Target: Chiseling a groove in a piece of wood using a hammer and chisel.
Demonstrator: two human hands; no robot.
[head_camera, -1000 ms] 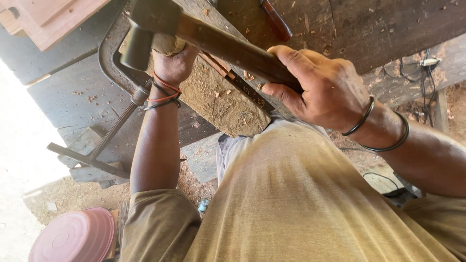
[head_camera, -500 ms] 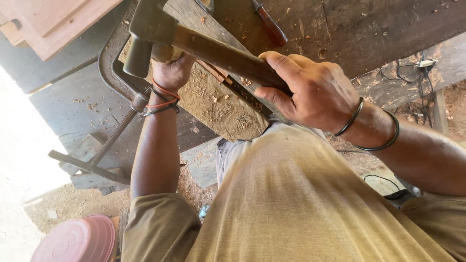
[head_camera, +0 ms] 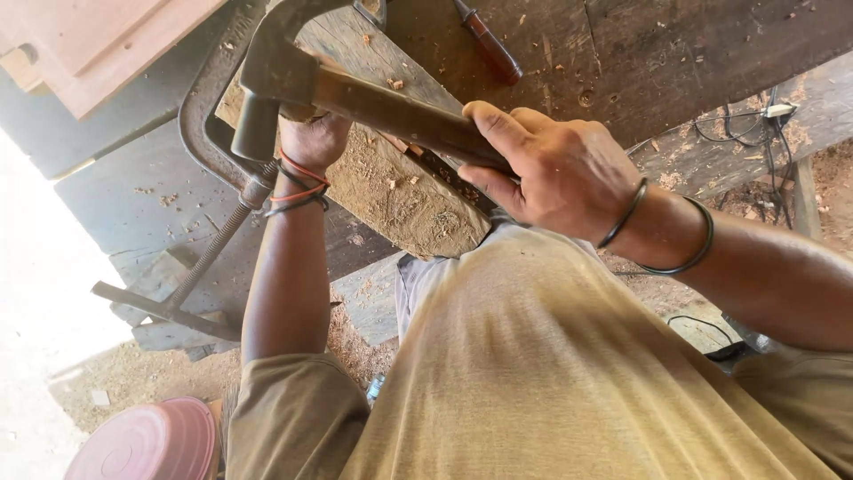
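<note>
Right hand (head_camera: 564, 169) is wrapping tight around the handle of a hammer (head_camera: 355, 93), head raised over the near edge of the tabletop (head_camera: 675, 53). Left hand (head_camera: 311, 142) is sitting under the hammer head, closing on something hidden there; cannot tell what. A plank (head_camera: 400, 196), dusted with sawdust, is lying across the tabletop edge, and a clamp (head_camera: 209, 133) is gripping it at the left end, its screw hanging down. A chisel (head_camera: 489, 44) is resting further back on the tabletop. A pink lid (head_camera: 147, 444) is lying on the floor.

To strike well, I judge: keeping the left fingers clear of the head, swinging short and square, and letting the clamp hold the plank.
</note>
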